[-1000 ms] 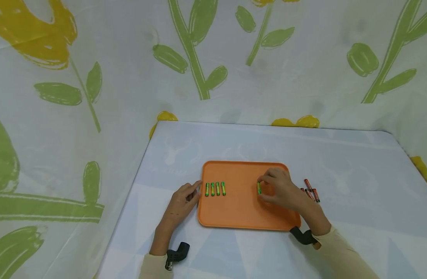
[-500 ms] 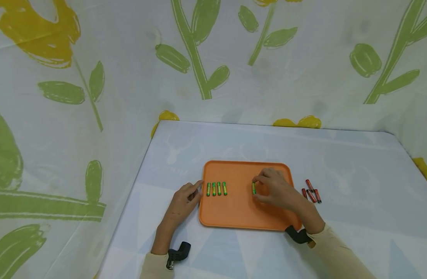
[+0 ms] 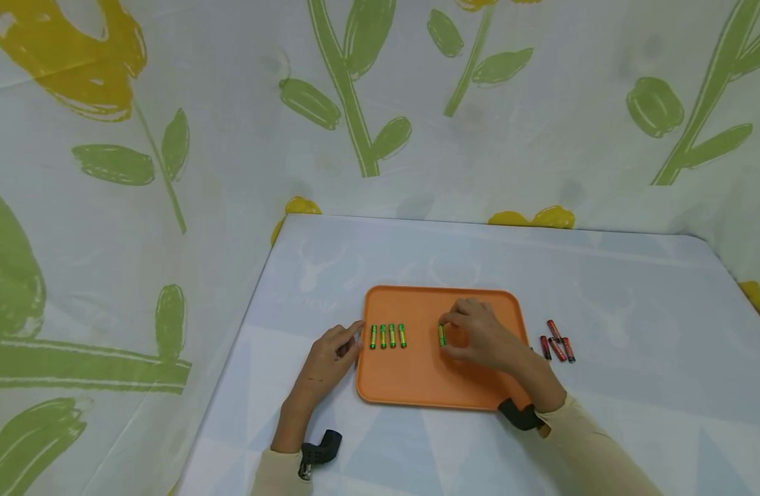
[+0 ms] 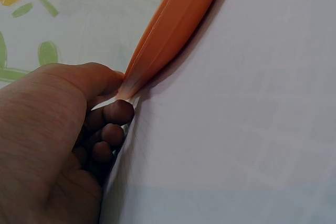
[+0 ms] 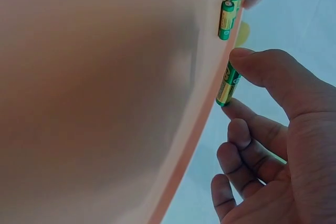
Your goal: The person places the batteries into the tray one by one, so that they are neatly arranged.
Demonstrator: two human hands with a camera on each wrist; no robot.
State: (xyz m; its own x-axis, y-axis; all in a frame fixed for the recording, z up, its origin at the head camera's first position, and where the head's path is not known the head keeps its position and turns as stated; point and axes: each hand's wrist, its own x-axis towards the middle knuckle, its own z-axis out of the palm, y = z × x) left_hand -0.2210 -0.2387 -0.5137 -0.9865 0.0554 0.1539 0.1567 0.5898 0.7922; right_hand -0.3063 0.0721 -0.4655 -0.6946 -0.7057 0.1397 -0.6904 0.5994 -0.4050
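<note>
My right hand [image 3: 479,335] pinches a green-and-yellow battery [image 5: 228,84] end to end between thumb and index finger, over the middle-right of an orange tray [image 3: 411,382]. Several matching green batteries [image 5: 227,19] stand side by side in a row at the tray's left, seen upright in the head view. At the tray's left edge, my left hand [image 3: 326,358] holds the rim with thumb and fingertips; the left wrist view shows the orange rim [image 4: 163,35] right at the thumb tip, the other fingers curled below.
Several red batteries [image 3: 557,349] lie in a loose cluster on the white-and-blue tablecloth [image 3: 634,331], just right of the tray. Behind the table hangs a flower-print cloth [image 3: 541,138]. Black camera mounts [image 3: 320,448] sit on both wrists.
My right hand has moved left over the tray with the green battery, closer to the row. The left hand stays at the tray's edge.
</note>
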